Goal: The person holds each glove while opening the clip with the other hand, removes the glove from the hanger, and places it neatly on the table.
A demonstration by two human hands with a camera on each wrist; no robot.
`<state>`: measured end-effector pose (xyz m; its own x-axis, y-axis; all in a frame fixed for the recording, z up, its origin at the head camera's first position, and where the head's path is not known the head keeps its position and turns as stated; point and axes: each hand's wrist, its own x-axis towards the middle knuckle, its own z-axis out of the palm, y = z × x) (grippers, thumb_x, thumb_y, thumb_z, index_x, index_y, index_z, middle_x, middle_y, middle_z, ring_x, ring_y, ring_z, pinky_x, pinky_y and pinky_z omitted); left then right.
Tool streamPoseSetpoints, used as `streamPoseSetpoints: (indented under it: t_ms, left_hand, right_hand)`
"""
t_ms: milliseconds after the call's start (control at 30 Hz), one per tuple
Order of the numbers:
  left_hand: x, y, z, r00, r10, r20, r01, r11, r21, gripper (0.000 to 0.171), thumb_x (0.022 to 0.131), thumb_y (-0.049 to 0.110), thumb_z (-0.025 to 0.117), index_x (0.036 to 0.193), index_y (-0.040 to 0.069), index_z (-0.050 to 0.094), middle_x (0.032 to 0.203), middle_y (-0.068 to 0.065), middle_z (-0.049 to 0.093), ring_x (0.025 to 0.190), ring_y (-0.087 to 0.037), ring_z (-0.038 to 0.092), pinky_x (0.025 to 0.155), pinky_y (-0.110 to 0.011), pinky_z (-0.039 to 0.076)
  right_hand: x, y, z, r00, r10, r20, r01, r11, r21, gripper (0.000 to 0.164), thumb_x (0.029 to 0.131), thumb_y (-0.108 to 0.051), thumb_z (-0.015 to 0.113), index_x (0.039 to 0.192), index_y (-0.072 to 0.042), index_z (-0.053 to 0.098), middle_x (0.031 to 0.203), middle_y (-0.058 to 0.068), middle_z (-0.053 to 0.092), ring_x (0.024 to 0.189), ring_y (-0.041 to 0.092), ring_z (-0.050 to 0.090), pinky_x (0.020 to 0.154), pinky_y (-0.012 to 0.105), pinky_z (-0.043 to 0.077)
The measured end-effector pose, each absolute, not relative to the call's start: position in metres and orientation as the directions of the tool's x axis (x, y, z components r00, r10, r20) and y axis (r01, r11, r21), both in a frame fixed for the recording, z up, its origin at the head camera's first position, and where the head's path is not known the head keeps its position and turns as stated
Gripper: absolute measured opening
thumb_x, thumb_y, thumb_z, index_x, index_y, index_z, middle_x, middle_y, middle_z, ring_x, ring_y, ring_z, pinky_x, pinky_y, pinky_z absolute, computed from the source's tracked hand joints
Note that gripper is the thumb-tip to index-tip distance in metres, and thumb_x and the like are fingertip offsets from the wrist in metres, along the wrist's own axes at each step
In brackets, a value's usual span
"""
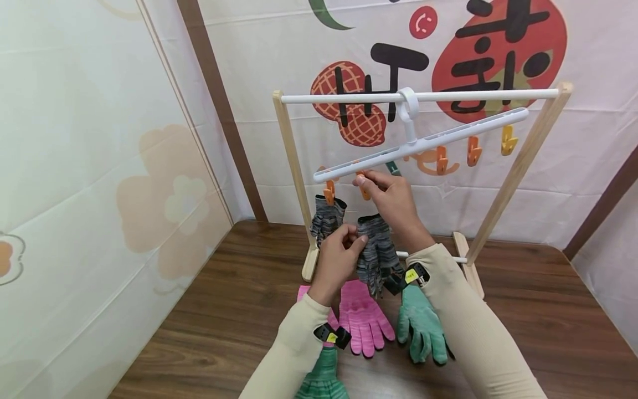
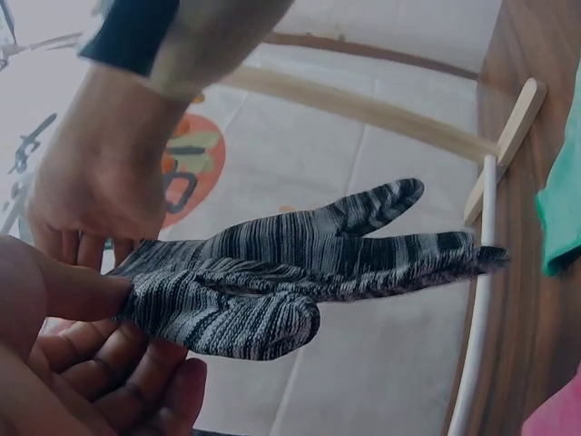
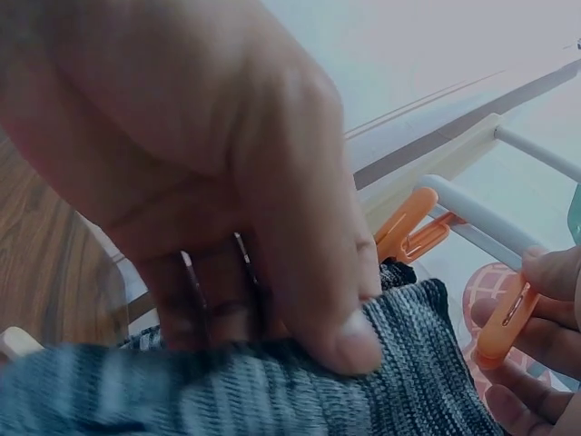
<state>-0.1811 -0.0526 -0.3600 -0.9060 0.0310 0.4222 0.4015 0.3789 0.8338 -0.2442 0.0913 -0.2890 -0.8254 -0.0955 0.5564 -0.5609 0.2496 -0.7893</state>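
My left hand [image 1: 341, 255] pinches a grey-and-black striped knit glove [image 1: 377, 249] near its cuff, thumb on top in the left wrist view. The glove hangs fingers down in the head view. Above it, my right hand [image 1: 396, 202] pinches an orange clothespin [image 3: 507, 320] under the left part of the white hanger bar [image 1: 423, 145]. The cuff lies just below that clothespin. To the left, another striped glove [image 1: 327, 213] hangs from an orange clothespin [image 1: 329, 193] at the bar's low end.
A wooden stand [image 1: 520, 172] carries the tilted hanger on its white rod [image 1: 344, 98]. Further right hang two orange clips [image 1: 474, 151] and a yellow one [image 1: 508, 141]. Pink gloves [image 1: 366, 318] and green gloves [image 1: 423, 327] lie on the brown table [image 1: 209, 316] near my forearms.
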Motion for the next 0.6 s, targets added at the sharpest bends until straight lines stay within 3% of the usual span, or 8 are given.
streamPoseSetpoints:
  t_ms: [233, 600]
  left_hand:
    - [-0.155, -0.054, -0.371, -0.932, 0.130, 0.338, 0.362, 0.310, 0.879, 0.011, 0.098, 0.016, 0.068, 0.104, 0.006, 0.068, 0.088, -0.001, 0.064, 0.071, -0.010, 0.055, 0.065, -0.026, 0.046]
    - [-0.127, -0.057, -0.394, -0.952, 0.203, 0.228, 0.275, 0.247, 0.929, 0.013, 0.098, 0.017, 0.069, 0.101, 0.004, 0.067, 0.086, -0.003, 0.064, 0.072, -0.009, 0.058, 0.066, -0.024, 0.046]
  right_hand:
    - [-0.246, 0.092, -0.288, -0.845, -0.082, 0.529, -0.529, 0.281, -0.801, 0.035, 0.099, -0.038, 0.067, 0.122, -0.013, 0.076, 0.113, 0.005, 0.075, 0.089, 0.017, 0.059, 0.073, 0.035, 0.042]
    - [-0.246, 0.092, -0.289, -0.856, -0.082, 0.510, -0.511, 0.275, -0.814, 0.037, 0.098, -0.040, 0.068, 0.123, -0.015, 0.075, 0.114, 0.003, 0.075, 0.093, 0.017, 0.060, 0.077, 0.036, 0.044]
